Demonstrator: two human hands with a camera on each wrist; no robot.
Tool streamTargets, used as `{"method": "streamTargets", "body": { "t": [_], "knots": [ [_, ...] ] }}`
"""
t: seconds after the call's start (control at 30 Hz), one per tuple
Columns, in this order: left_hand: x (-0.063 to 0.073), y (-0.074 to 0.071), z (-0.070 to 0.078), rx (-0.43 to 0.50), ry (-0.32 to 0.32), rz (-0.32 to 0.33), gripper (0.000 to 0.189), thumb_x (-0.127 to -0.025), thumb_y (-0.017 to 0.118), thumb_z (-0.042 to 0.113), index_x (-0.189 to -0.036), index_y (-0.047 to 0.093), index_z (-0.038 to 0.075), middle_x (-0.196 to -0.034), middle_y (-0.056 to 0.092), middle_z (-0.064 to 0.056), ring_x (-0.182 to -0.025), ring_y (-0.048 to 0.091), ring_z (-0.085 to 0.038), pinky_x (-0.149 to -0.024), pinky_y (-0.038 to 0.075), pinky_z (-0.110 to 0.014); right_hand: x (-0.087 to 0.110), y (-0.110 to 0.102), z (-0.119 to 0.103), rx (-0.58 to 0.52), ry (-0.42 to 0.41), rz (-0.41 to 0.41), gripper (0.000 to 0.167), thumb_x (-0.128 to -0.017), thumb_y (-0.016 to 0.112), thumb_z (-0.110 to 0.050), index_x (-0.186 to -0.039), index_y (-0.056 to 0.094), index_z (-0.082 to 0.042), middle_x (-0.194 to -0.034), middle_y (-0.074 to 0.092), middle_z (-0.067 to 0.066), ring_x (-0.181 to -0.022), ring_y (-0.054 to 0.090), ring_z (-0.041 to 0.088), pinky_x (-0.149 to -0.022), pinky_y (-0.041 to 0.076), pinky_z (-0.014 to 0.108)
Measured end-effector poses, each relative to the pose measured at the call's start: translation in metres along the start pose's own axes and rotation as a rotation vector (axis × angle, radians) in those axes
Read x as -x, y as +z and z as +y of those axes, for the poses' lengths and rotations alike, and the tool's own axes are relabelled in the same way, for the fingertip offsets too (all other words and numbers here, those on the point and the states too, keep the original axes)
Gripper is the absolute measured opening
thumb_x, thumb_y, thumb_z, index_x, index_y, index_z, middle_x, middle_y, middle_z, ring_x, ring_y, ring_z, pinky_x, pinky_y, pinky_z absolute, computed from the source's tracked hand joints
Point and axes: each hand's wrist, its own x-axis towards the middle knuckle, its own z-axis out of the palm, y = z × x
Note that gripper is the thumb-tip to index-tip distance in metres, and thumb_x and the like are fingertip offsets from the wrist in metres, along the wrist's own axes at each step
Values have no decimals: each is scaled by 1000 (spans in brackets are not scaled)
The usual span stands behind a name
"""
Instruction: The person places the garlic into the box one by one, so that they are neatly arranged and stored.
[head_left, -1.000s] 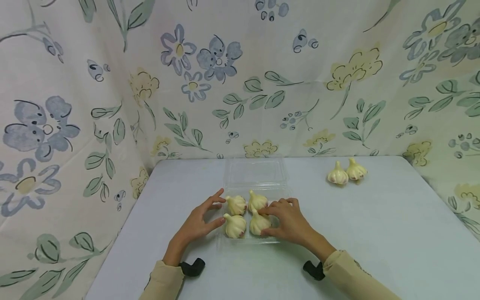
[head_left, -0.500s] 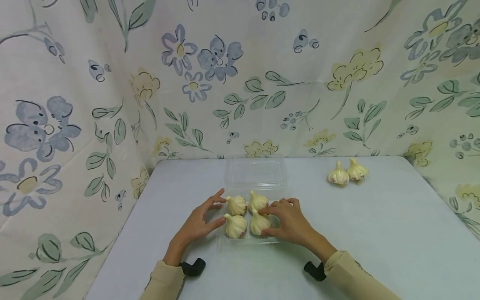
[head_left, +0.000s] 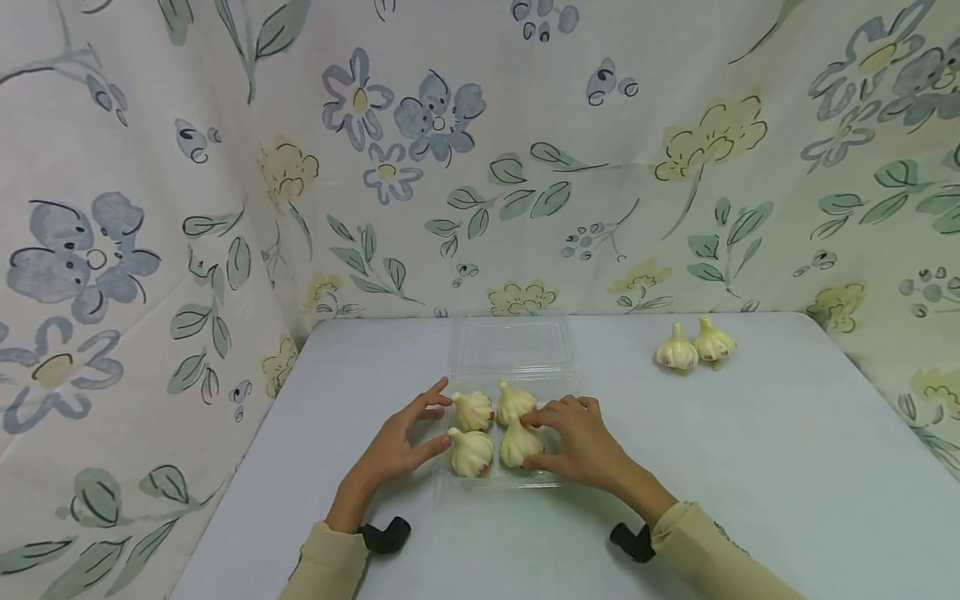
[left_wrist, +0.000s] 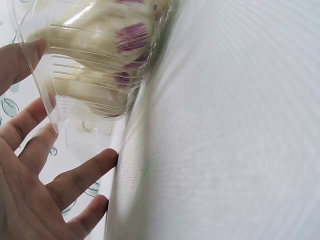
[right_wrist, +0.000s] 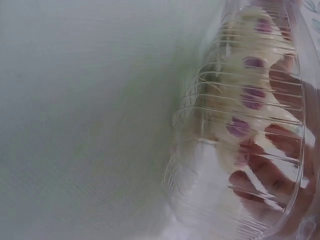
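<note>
In the head view a clear plastic clamshell box (head_left: 566, 480) lies with its lid (head_left: 513, 343) folded back, holding several garlic bulbs. My right hand (head_left: 581, 442) reaches into it and grips the near-right garlic bulb (head_left: 519, 446) between thumb and fingers. Through the ribbed wall in the right wrist view, its fingers (right_wrist: 265, 180) show inside the box. My left hand (head_left: 401, 437) stands spread at the box's left edge, beside the near-left bulb (head_left: 471, 454). In the left wrist view its fingertips (left_wrist: 37, 47) touch the rim; two other fingers reach toward the table.
Two more garlic bulbs (head_left: 693, 346) sit together at the back right of the white table (head_left: 750, 450). A floral cloth (head_left: 480, 167) hangs behind the table and along its sides.
The near-right garlic bulb has shifted very slightly to the right, its stem more upright, with my right fingers moving along. My left hand has stayed in place.
</note>
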Motion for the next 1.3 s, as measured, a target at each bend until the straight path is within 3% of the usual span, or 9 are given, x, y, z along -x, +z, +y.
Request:
{"method": "streamTargets", "body": {
  "t": [0.37,0.53,0.77,1.3],
  "knots": [
    [0,-1,0,-4,-9,-4,51,-95,71,33,-141,53,18,-168,29,7,-130,62,-33,-108,39,-70,3,-1,3,-47,-15,39,48,-77,89,-36,-120,72,-21,-107,74,-1,-99,60,20,-98,36,54],
    [1,0,-1,-1,-1,0,51,-95,71,32,-141,54,18,-168,30,5,-129,63,-34,-107,39,-71,6,0,9,-72,-54,114,49,-77,90,-30,-120,72,-15,-105,75,1,-100,59,17,-99,40,52],
    [1,0,0,4,-14,-2,51,-95,72,33,-141,54,20,-168,29,9,-130,62,-33,-109,38,-70,13,0,19,-72,-81,227,43,-79,89,-24,-118,73,-14,-105,75,0,-104,57,15,-89,48,40],
    [0,0,0,3,3,-5,51,-95,72,32,-140,54,16,-168,29,7,-129,62,-33,-108,39,-70,30,-15,41,-88,39,341,37,-81,87,-16,-114,72,-16,-115,69,-4,-111,55,15,-92,47,30]
  ]
}}
